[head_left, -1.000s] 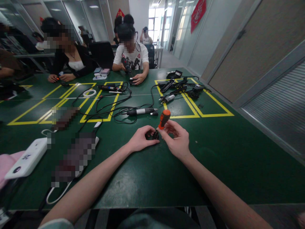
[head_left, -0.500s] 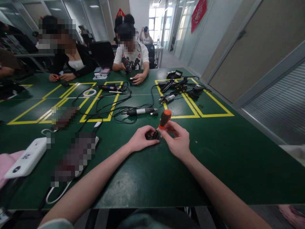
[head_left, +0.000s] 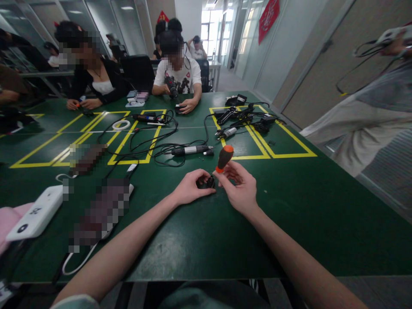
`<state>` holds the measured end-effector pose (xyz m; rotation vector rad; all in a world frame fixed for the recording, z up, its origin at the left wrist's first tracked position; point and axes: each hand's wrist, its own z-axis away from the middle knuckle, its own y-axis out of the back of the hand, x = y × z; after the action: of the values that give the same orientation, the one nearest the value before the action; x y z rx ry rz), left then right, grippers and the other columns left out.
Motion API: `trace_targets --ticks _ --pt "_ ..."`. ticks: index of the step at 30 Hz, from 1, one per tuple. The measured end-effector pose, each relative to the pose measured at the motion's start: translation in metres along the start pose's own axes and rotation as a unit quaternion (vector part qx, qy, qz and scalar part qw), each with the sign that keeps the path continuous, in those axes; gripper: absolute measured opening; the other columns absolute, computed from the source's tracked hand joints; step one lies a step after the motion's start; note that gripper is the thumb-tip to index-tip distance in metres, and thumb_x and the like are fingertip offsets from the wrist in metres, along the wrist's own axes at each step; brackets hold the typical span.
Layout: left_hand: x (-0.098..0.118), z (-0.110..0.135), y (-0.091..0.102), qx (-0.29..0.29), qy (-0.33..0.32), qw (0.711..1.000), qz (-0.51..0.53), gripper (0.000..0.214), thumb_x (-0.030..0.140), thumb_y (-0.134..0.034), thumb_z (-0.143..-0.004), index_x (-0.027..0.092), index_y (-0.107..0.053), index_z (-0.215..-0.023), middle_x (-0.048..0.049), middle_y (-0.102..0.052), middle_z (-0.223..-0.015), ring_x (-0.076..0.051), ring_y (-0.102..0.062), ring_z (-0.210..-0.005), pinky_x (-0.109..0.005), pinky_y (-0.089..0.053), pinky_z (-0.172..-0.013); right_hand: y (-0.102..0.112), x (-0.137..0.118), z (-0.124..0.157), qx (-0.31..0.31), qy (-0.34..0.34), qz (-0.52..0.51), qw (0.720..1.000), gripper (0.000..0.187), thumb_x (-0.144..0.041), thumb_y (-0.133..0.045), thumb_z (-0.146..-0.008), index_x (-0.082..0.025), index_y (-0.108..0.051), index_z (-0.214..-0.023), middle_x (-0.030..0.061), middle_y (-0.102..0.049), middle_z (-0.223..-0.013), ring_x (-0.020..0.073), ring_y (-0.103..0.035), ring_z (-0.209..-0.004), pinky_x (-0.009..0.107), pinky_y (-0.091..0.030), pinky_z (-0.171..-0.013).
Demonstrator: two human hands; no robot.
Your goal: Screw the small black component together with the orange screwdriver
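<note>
My right hand (head_left: 240,191) pinches an orange-handled screwdriver (head_left: 224,158), held nearly upright with its tip down on a small black part (head_left: 206,183). My left hand (head_left: 192,188) curls around that black part and presses it against the green table (head_left: 199,244). Both hands meet near the table's middle, fingertips almost touching.
Beyond my hands lies a silver and black tool (head_left: 191,150) with tangled black cables (head_left: 144,146). More tools and cables (head_left: 244,118) fill a yellow-taped square. A white power strip (head_left: 35,216) lies at left. Two people sit opposite; another person (head_left: 363,120) stands at right.
A person in light clothing has walked into view at the right edge. The screwdriver handle has shifted slightly; my hands stay in place on the black part.
</note>
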<state>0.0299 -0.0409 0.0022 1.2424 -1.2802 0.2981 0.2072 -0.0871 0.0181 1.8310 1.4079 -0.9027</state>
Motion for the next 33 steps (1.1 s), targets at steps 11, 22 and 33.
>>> trace_targets --ticks 11,22,33 --pt "-0.002 0.000 0.000 0.002 -0.003 1.000 0.000 0.037 0.040 -0.085 -0.077 0.017 -0.067 -0.100 -0.0012 -0.068 -0.089 -0.017 -0.062 -0.080 -0.030 -0.051 -0.076 0.001 -0.009 -0.004 -0.010 0.016 0.048 0.999 0.021 -0.029 -0.073 -0.088 -0.024 -0.076 -0.108 -0.0002 -0.069 -0.081 0.0144 -0.064 -0.067 0.029 -0.058 -0.062" --pt "0.000 0.001 0.000 -0.006 -0.001 1.000 0.007 0.032 0.040 -0.082 -0.079 0.017 -0.067 -0.096 -0.0010 -0.067 -0.087 -0.016 -0.060 -0.077 -0.029 -0.049 -0.074 -0.002 0.001 0.002 -0.023 -0.030 -0.057 0.998 0.040 -0.034 -0.073 -0.090 -0.025 -0.063 -0.128 0.0013 -0.079 -0.088 0.0127 -0.067 -0.055 0.029 -0.061 -0.056" --pt "0.001 0.000 0.000 -0.005 0.007 1.000 -0.004 0.036 0.041 -0.083 -0.077 0.017 -0.067 -0.099 -0.0014 -0.068 -0.088 -0.017 -0.061 -0.079 -0.030 -0.050 -0.075 -0.001 -0.007 -0.001 -0.018 -0.045 -0.031 0.998 0.029 -0.031 -0.074 -0.087 -0.023 -0.068 -0.113 -0.0009 -0.074 -0.080 0.0135 -0.068 -0.059 0.030 -0.062 -0.061"
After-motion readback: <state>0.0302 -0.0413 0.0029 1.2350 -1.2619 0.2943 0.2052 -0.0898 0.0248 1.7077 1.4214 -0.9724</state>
